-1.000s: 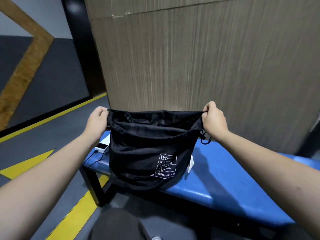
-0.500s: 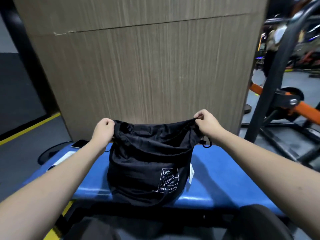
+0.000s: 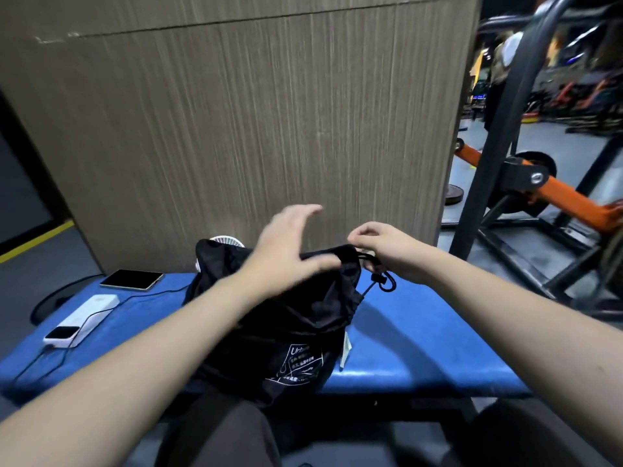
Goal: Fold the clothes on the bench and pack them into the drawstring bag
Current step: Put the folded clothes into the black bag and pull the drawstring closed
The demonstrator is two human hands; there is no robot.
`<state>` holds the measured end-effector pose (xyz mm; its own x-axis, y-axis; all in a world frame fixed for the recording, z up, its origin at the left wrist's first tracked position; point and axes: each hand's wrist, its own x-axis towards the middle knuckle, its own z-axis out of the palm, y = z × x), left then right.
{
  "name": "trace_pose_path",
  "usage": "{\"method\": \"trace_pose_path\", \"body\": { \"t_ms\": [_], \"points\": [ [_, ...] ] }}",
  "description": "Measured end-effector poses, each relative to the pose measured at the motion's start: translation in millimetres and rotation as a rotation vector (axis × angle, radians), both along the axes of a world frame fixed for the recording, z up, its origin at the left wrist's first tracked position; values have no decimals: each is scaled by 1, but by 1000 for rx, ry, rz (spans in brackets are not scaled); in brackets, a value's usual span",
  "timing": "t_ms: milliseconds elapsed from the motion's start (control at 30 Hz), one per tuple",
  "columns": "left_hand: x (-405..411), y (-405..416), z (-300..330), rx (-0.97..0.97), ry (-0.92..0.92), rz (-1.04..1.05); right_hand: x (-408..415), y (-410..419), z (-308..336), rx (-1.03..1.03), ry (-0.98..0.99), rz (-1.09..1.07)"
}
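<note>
Your right hand (image 3: pixel 387 251) has its fingers (image 3: pixel 359 234) pinching the gathered top hem of the black drawstring bag (image 3: pixel 286 318), just above the cord and its toggle (image 3: pixel 379 279). Your left hand (image 3: pixel 286 246) hovers over the bag's mouth, fingers spread and released, blurred, holding nothing. The one bag stands bulging on the blue counter (image 3: pixel 421 345), its lower part hanging over the near edge. It could slump off that edge if you pull the cord sideways. To your left lie one tablet (image 3: pixel 131 279) and one white power bank (image 3: pixel 84 318) with a small device on it; one white fan (image 3: pixel 226 240) peeks behind the bag.
</note>
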<state>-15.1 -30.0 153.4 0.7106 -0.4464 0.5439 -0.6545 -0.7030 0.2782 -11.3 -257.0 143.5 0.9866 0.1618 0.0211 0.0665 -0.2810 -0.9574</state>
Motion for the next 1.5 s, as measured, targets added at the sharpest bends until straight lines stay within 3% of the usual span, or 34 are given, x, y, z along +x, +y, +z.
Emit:
{"method": "trace_pose_path", "body": {
  "t_ms": [100,167,400,600,733,967,1100,1233,1367,1500],
  "points": [
    [-14,-53,-29,306,229,-101,0,-5,-2,40,-5,-10],
    [-12,-69,-51,390,228,-65,0,-12,-3,32,7,-33],
    [16,-70,-70,403,87,21,-3,-39,-5,-52,32,-71],
    [35,-63,-70,370,-12,-52,-1,-47,-11,76,-33,-115],
    [36,-60,-63,358,56,-151,0,-56,-19,-46,-149,-151],
    [30,-57,-57,335,120,-37,-3,-62,-24,-388,-272,-201],
    [31,-51,-54,333,112,-92,-11,-66,-22,-539,-106,-21],
    [37,-46,-58,474,113,-124,-17,-66,-24,-758,-1,168],
    [37,-39,-61,584,150,-88,-14,-69,-29,-807,-6,183],
    [40,-31,-66,616,37,-6,-10,-75,-32,-1046,22,178]
  ]
}}
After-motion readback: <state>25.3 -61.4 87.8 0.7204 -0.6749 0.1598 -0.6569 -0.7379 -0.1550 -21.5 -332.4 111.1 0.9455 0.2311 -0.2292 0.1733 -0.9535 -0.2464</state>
